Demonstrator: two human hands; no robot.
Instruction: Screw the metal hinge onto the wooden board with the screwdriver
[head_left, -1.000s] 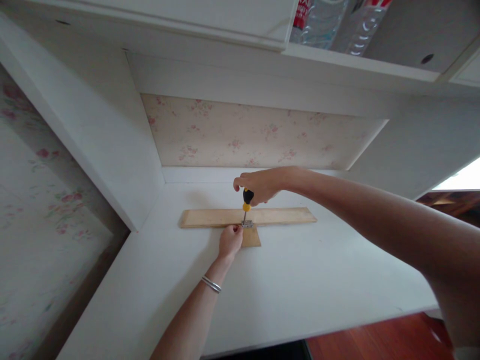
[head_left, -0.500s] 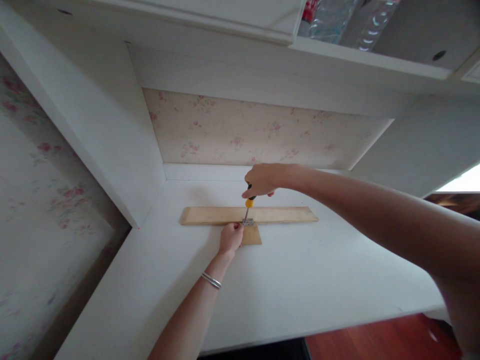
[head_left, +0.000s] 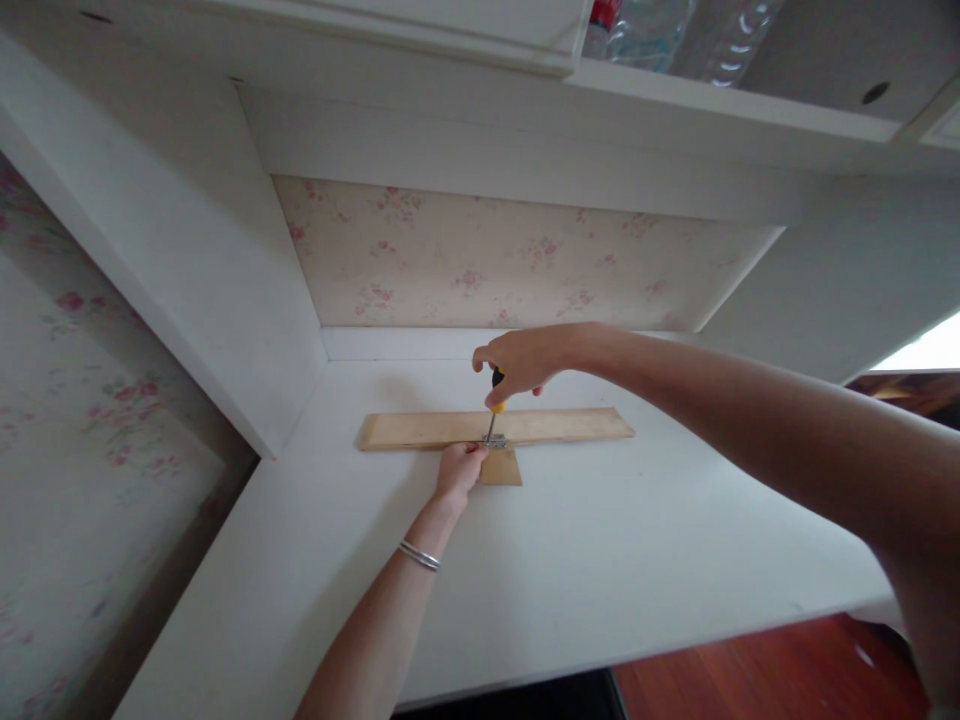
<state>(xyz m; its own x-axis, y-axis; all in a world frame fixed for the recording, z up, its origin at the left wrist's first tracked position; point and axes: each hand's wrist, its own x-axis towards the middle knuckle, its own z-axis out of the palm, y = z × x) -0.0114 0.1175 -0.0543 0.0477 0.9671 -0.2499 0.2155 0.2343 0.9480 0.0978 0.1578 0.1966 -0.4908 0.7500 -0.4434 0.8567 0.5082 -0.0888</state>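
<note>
A long, pale wooden board [head_left: 555,425] lies across the white desk, with a smaller piece of wood [head_left: 502,468] against its front edge. Where the two meet sits a small metal hinge [head_left: 495,440]. My right hand [head_left: 525,360] holds a yellow and black screwdriver [head_left: 498,380] from above, its index finger lifted off the handle. The shaft points down, its tip at the left part of the hinge. My left hand [head_left: 459,468] is closed at the hinge's left end, fingertips pinched together beside the screwdriver tip; what lies between them is too small to make out.
The white desk [head_left: 600,560] has a side panel [head_left: 187,230] on the left and a back wall with floral paper [head_left: 480,260]. Overhead, a cabinet shelf [head_left: 735,105] holds plastic bottles [head_left: 652,35]. Red flooring [head_left: 772,670] shows past the front edge.
My right hand's fingers have loosened and spread on the screwdriver handle, showing more of its black part. My left hand stays at the hinge. The view has shifted slightly.
</note>
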